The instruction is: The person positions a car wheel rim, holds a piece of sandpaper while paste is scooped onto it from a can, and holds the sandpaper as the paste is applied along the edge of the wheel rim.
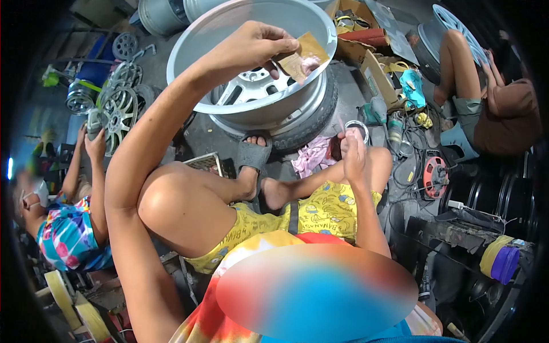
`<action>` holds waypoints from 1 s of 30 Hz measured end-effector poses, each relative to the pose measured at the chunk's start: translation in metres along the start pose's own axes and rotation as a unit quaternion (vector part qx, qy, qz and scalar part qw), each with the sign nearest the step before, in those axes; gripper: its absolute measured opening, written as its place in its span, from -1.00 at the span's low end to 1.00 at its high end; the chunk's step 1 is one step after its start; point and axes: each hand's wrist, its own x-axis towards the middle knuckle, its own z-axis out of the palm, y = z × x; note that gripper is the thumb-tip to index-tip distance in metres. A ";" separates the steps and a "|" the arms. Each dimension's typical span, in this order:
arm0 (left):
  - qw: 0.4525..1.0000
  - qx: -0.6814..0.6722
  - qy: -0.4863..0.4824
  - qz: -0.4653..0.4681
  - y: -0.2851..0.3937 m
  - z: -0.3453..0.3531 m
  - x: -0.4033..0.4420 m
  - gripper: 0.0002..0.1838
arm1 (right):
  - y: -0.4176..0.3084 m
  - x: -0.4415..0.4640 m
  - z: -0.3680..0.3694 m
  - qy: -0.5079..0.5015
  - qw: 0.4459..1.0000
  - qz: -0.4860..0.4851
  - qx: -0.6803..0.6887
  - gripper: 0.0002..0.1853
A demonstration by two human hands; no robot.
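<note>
A large grey wheel rim (197, 94) rests on a tyre (303, 128) in front of me. My left hand (266, 46) is raised over the far right part of the rim, its thumb and fingers pinching a brown sheet (311, 51) with a pale pinkish smear on it. Lower down at the right, my right hand (353, 146) is held near my knee with its fingers drawn together. A small round metal lid or tin (360, 127) shows just behind those fingers; whether they grip anything is too small to tell. A pink cloth (314, 158) lies on the floor beside it.
A co-worker (68, 228) sits at the left, holding a tool near several bare rims (120, 108). Another person (503, 114) sits at the right by a wheel. Open cardboard boxes (377, 80), cables, a red reel (436, 177) and power tools lie right of the rim.
</note>
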 end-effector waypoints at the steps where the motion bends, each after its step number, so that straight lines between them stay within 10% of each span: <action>1: 1.000 -0.002 0.001 -0.004 -0.005 0.003 -0.002 -0.64 | -0.002 0.000 -0.003 -0.019 0.999 -0.027 0.029 -0.66; 30: 0.996 -0.054 0.056 -0.039 -0.020 -0.018 -0.024 -0.66 | -0.058 0.008 0.069 -0.044 0.955 -0.293 0.024 -0.70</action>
